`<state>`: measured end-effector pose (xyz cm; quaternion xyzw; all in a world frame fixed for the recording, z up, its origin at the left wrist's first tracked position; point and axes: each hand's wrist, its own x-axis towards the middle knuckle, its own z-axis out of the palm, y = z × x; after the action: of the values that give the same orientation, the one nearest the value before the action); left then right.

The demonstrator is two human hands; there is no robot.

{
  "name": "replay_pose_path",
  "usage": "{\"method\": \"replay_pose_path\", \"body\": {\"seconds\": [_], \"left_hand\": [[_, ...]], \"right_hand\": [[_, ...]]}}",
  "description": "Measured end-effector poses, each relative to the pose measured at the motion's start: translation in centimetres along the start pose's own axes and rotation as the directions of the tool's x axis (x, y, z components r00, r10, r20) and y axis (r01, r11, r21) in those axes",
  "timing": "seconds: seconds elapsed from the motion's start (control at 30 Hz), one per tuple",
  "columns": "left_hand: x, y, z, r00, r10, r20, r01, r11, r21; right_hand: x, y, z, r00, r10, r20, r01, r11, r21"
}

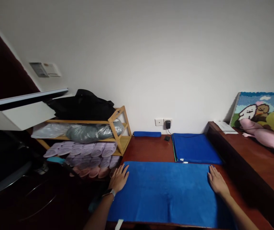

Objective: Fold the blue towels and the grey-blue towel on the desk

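A blue cloth (pixel 167 191), like a towel, lies spread flat on the reddish-brown wooden surface, with slight creases near its front edge. My left hand (pixel 119 177) rests with fingers extended on its far left corner; a watch is on that wrist. On the far right corner lies my right hand (pixel 217 180), fingers stretched out, pressing nothing but the cloth's edge. Just beyond, a folded stack of blue cloths (pixel 195 148) sits with white tags at its near edge. Against the wall is a narrow rolled or folded blue cloth (pixel 147 134).
On the left stands a wooden rack (pixel 121 140) with lilac slippers (pixel 89 149), plastic-wrapped bundles and a black bag (pixel 84 105). A charger (pixel 168 124) is plugged into the wall. The raised ledge at right bears a pink plush toy (pixel 263 135) and a picture (pixel 258 107).
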<state>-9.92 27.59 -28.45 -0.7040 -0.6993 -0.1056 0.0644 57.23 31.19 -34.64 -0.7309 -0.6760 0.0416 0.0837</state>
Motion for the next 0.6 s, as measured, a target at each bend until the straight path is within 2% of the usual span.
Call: {"method": "replay_pose_path", "body": {"seconds": [0.07, 0.13, 0.23, 0.33, 0.5, 0.6], "left_hand": [[1.0, 1.1, -0.5, 0.999, 0.009, -0.036, -0.009, 1.000, 0.023], [2.0, 2.4, -0.2, 0.998, 0.007, -0.058, -0.005, 1.000, 0.028], [2.6, 3.8, 1.2, 0.999, -0.029, -0.041, 0.029, 1.000, 0.002], [2.5, 4.3, 2.4, 0.998, -0.069, -0.014, 0.068, 0.997, -0.036], [2.1, 4.5, 2.0, 0.996, -0.090, -0.002, 0.090, 0.995, -0.053], [2.0, 4.7, 1.7, 0.995, -0.097, 0.006, 0.097, 0.994, -0.049]], "right_hand": [[0.0, 0.1, 0.7, 1.000, -0.011, -0.027, 0.012, 1.000, 0.013], [0.0, 0.1, 1.2, 0.999, -0.017, -0.050, 0.018, 1.000, 0.018], [0.1, 0.3, 1.5, 0.998, -0.021, -0.067, 0.022, 1.000, 0.009], [0.2, 0.5, 1.5, 0.998, -0.028, -0.063, 0.027, 0.999, -0.019], [0.0, 0.2, 0.0, 0.999, -0.016, -0.048, 0.010, 0.993, -0.114], [0.0, -1.5, -2.0, 0.999, 0.039, -0.008, -0.040, 0.980, -0.195]]}}
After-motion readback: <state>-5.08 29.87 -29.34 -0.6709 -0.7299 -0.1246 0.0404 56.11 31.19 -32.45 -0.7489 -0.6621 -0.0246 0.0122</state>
